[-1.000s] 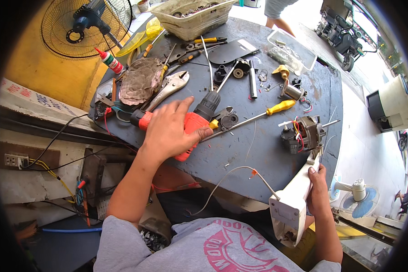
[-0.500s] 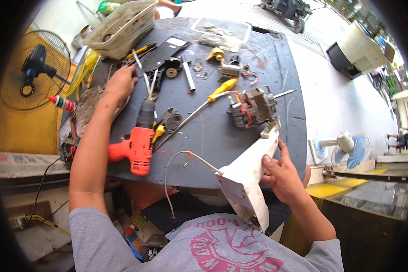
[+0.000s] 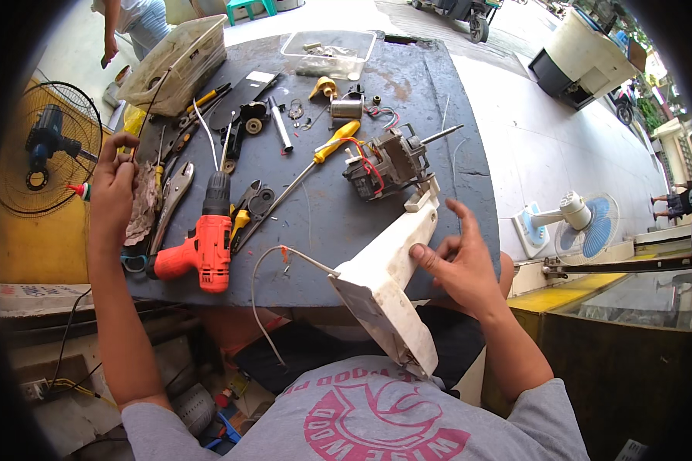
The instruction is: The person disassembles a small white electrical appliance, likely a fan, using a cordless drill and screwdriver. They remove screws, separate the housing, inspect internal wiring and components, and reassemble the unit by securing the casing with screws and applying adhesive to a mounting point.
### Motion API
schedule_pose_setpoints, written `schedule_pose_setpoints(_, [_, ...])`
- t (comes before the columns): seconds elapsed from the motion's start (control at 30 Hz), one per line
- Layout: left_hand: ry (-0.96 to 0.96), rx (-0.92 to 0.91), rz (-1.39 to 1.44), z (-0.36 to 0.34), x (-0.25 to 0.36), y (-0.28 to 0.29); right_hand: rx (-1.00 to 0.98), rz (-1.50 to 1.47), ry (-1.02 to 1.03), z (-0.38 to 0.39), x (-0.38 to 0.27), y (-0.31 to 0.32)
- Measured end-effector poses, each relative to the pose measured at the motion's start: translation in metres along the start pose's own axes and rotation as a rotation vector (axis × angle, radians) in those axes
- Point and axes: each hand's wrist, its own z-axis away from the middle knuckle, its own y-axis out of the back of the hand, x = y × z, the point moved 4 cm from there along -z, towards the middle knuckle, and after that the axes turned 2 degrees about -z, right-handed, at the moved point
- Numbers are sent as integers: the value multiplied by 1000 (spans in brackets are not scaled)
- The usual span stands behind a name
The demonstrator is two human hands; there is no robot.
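Observation:
My left hand (image 3: 117,188) is raised over the table's left side, fingers curled round a thin dark rod (image 3: 158,94) that points up and away; its handle end is mostly hidden. Across the table's near edge leans a white plastic housing (image 3: 384,265), its lower end by my lap and a pale cord (image 3: 263,276) coming out of its side. My right hand (image 3: 467,265) loosely holds its right edge with thumb and curled fingers, the index finger stretched off it. A grey electric motor (image 3: 388,165) with red and yellow wires adjoins the housing's upper end.
On the table (image 3: 469,177) lie an orange-red drill (image 3: 207,246), a long yellow-handled screwdriver (image 3: 315,161), locking pliers (image 3: 175,198) and a metal tube (image 3: 280,124). A grimy bin (image 3: 178,69) and a clear tray (image 3: 327,58) stand at the back. Fans (image 3: 50,138) flank the table.
My left hand has come up and left from among the tools, now with the thin rod. My right index finger has straightened away from the housing. A person shows at the upper left.

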Motion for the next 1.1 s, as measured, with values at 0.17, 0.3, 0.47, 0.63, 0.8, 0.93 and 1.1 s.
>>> schedule_pose_setpoints(0.17, [24,34,886,95,56,-66,210,366,860,-33,-101,19])
schedule_pose_setpoints(0.3, [-22,52,876,116,91,-144,-118,687,1022,-93,-157,-30])
schedule_pose_setpoints(0.47, [52,36,775,106,96,-175,-438,968,923,-121,-174,-46])
schedule_pose_setpoints(0.63, [-172,143,290,91,102,-169,-250,797,940,-114,-160,-18])
schedule_pose_setpoints(0.8, [-239,-24,577,71,121,-199,67,471,924,-93,-115,-5])
schedule_pose_setpoints(0.93, [-343,-262,290,62,141,-226,221,178,765,-77,-86,-12])
schedule_pose_setpoints(1.1, [-610,-319,217,55,157,-253,326,41,700,-74,-73,-23])
